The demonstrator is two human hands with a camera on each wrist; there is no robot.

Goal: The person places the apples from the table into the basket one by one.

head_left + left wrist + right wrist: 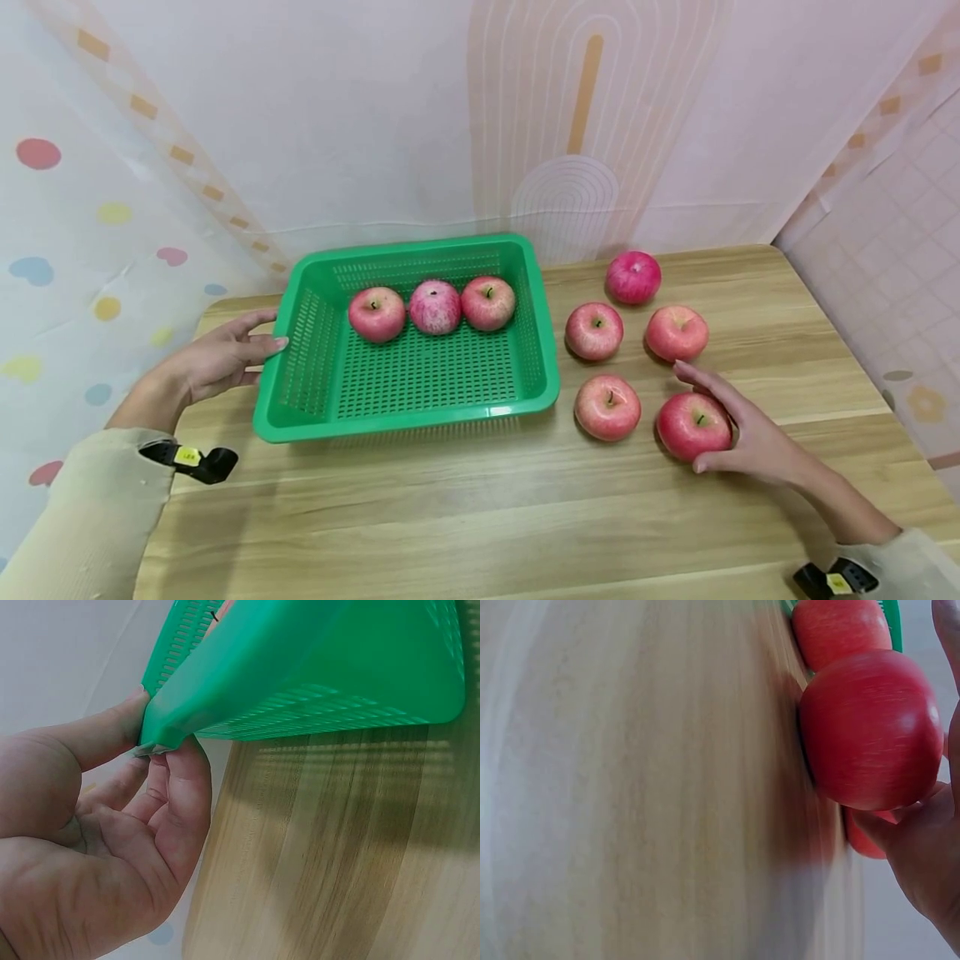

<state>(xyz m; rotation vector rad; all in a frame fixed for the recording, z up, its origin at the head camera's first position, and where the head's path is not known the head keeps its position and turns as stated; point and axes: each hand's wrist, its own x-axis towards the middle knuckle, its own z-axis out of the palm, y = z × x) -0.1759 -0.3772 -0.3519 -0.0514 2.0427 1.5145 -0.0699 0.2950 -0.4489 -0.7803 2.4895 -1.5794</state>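
Observation:
In the head view my left hand point(225, 357) pinches the left rim of a green plastic basket point(442, 423), thumb on top and fingers beneath. The left wrist view shows the same hand point(112, 817) at the basket's rim point(202, 697), the basket's underside tilted off the wooden table there. Three red apples lie in a row inside, one a paler, mottled apple point(435, 307). Around a deep red apple point(692, 427) on the table, my right hand point(750, 437) spreads its thumb and fingers. In the right wrist view, a gap shows between that apple point(871, 731) and the upper finger.
Several other apples sit on the wooden table point(450, 517) right of the basket: the nearest apple point(607, 407), a middle apple point(594, 332), an orange-red apple point(677, 333) and a bright pink apple point(633, 277) at the back. A patterned wall covering point(375, 125) rises behind the table.

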